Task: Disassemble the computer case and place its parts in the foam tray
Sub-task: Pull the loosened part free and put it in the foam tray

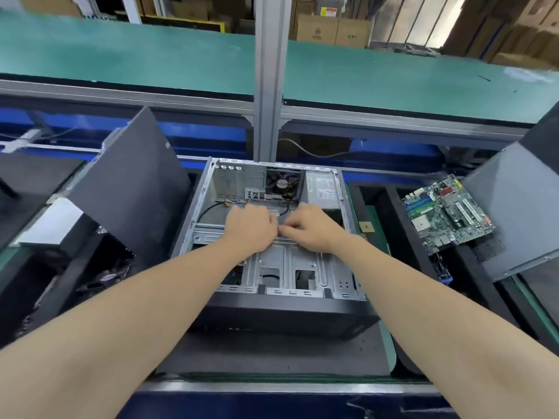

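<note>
The open computer case (302, 267) lies on its side in front of me, its metal frame bare. A fan (282, 182) and a power supply (322, 189) sit at its far end. Both hands reach into the middle of the case. My left hand (249, 225) and my right hand (311, 228) have curled fingers that pinch a small connector and black cable (276, 213) between them. A green motherboard (447, 213) leans in the black foam tray (393, 225) on the right.
A dark side panel (133, 189) leans upright left of the case, another grey panel (514, 213) leans at far right. A small CPU chip (366, 227) lies on green matting. A boxed part (51, 225) sits far left. An aluminium post (267, 86) stands behind.
</note>
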